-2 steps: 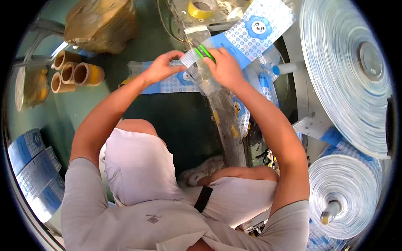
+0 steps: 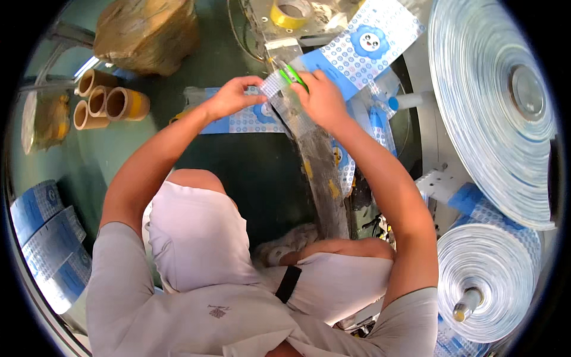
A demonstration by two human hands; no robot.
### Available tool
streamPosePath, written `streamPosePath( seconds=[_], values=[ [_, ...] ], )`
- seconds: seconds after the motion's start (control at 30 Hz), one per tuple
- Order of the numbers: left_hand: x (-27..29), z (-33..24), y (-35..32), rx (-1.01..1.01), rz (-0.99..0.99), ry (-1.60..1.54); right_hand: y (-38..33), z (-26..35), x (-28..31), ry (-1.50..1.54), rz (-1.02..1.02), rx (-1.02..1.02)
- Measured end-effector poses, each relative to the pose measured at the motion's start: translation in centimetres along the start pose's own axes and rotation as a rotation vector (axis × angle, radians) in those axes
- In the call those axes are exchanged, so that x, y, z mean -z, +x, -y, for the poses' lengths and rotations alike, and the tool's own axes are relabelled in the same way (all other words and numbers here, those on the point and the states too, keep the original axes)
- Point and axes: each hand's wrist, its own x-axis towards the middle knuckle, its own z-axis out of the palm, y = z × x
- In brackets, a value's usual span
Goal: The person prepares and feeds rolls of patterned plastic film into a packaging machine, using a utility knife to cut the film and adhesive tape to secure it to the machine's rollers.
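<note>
Left hand [image 2: 233, 97]: thumb and fingers drawn in on the left end of a small patterned strip [image 2: 273, 84]. Right hand [image 2: 322, 100]: fingers closed round a green tool [image 2: 292, 77], exact kind not discernible. The strip lies between the hands, over the upper part of a worn bar [image 2: 322, 184]. A printed sheet [image 2: 370, 43] extends beyond the right hand; a yellow tape roll [image 2: 289, 14] sits farther off
</note>
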Motion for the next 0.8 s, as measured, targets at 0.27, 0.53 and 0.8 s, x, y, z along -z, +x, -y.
streamPosePath(
  seconds=[0.27,0.53,0.8],
  values=[
    [3.9,5.4,-3.6,0.504,-0.334,-0.021,-0.7,1.3,-0.4,-0.257,-0.027,-0.126],
    [4.8,-8.7,4.8,-0.386,-0.605,0.747,-0.9,0.4,-0.1,-0.224,-0.044,-0.131],
    [5.2,-10.4,12.0,-0.373,-0.347,1.159,-0.5,0.9,2.0,-0.027,-0.235,-0.191]
  ],
)
